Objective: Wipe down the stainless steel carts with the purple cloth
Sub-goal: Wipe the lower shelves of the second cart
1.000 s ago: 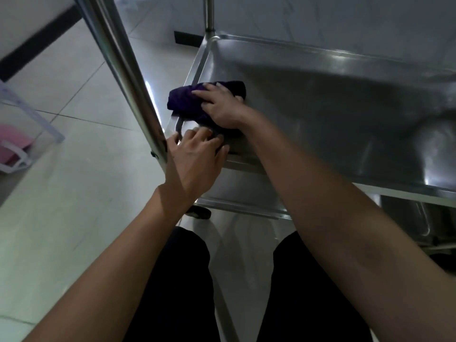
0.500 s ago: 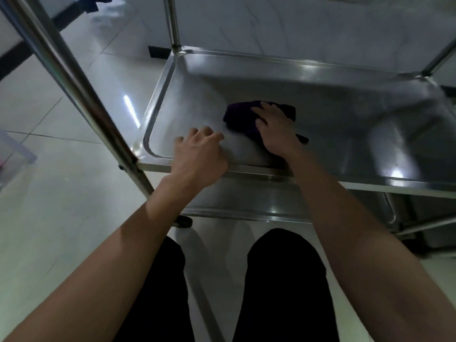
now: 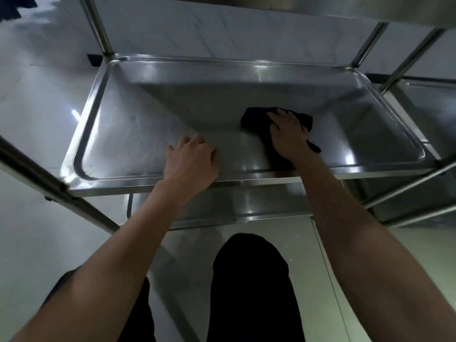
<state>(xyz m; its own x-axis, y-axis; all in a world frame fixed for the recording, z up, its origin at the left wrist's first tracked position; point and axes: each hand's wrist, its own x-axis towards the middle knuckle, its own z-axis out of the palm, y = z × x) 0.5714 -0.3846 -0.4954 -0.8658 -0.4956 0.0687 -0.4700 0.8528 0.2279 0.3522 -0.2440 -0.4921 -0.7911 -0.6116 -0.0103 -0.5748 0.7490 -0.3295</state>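
Bare shelf [image 3: 138, 134] left of the cloth [image 3: 254, 117], raised rim all round, corner posts [image 3: 98, 25] upright, upper shelf [image 3: 370, 6] overhead

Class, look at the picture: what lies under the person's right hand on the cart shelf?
A dark purple cloth lies under the right hand, pressed flat onto the stainless steel cart shelf. The cloth's middle and the steel beneath it are covered.

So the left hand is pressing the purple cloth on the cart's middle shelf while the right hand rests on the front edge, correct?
Hands swapped. The head view shows the right hand pressing the purple cloth on the shelf; the left hand rests at the front edge.
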